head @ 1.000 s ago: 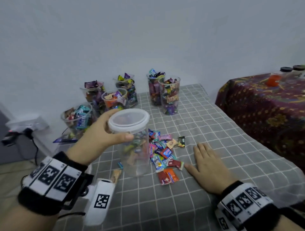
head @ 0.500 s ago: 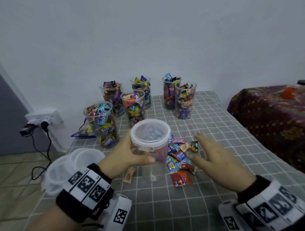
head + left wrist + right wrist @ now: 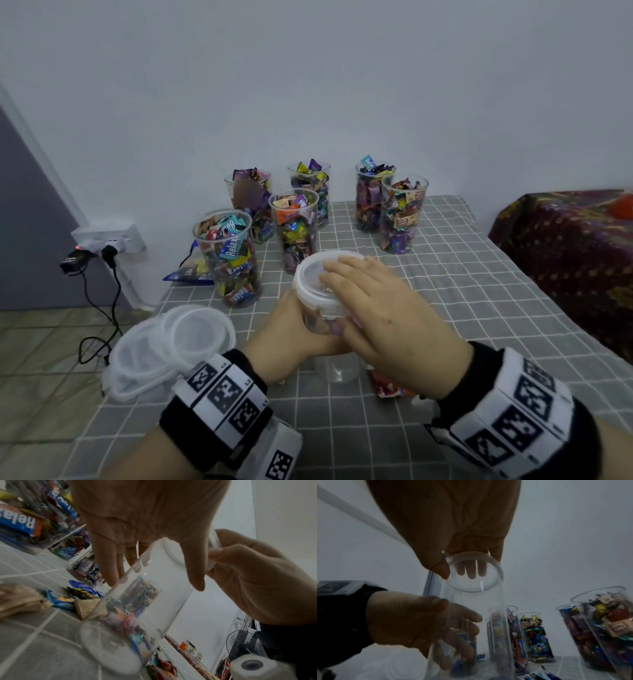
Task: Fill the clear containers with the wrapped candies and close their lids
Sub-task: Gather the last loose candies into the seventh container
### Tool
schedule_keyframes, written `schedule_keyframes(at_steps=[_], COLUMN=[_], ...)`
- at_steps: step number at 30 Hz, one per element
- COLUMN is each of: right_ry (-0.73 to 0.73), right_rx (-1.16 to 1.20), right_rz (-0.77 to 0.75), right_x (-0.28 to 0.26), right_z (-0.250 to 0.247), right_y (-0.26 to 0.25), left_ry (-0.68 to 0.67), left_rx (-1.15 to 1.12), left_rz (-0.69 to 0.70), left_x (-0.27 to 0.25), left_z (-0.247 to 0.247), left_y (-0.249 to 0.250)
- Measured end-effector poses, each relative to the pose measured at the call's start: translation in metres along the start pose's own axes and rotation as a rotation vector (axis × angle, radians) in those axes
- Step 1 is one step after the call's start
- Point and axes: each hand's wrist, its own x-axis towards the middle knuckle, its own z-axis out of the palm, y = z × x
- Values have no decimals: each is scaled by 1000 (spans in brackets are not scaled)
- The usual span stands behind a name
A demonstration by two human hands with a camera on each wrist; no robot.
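**Two hands on one lidded clear container**

Two hands are meeting at the centre of the head view. The left hand (image 3: 301, 337) is wrapping its fingers around the tall clear plastic container (image 3: 334, 346), which is standing on the grey checked tablecloth (image 3: 479, 308). The right hand (image 3: 387, 315) is lying flat, fingers straight, on the round white translucent lid (image 3: 310, 277) capping that container. Six clear cups packed with wrapped candies (image 3: 227, 258) are standing in the upper middle of the frame near the white wall. A stack of spare translucent lids (image 3: 171, 346) is sitting at centre left, at the cloth's edge. A few loose wrapped candies (image 3: 388, 390) are peeking out below the right wrist. A patterned maroon cloth (image 3: 565, 257) is covering the surface at right.

In the left wrist view, the left hand (image 3: 147, 524) is filling the upper centre, its fingers curling round the container (image 3: 150, 595), which looks empty. The right hand (image 3: 254, 581) is coming in from the right, its thumb at the lid's (image 3: 180, 555) rim.

In the right wrist view, the right hand (image 3: 457, 524) is pressing down from the top, straight fingers showing through the lid (image 3: 474, 573). The left hand (image 3: 412, 623) is gripping the container (image 3: 471, 622) from the lower left.
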Motion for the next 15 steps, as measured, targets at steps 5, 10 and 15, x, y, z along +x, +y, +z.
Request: schedule_keyframes(at_steps=[5,10,15], right_ry=[29,95,187], right_rx=[11,-50,-64], right_rz=[-18,-102,-176], right_x=[-6,-10,-7], right_z=[6,13,16], right_y=[3,14,20], left_ry=[-27,-60,-55], left_rx=[-57,-126,-140], left_rz=[-50,-107,-123], left_x=[-1,-4,-3], left_z=[2,4,4], left_y=[-2,-3,-6])
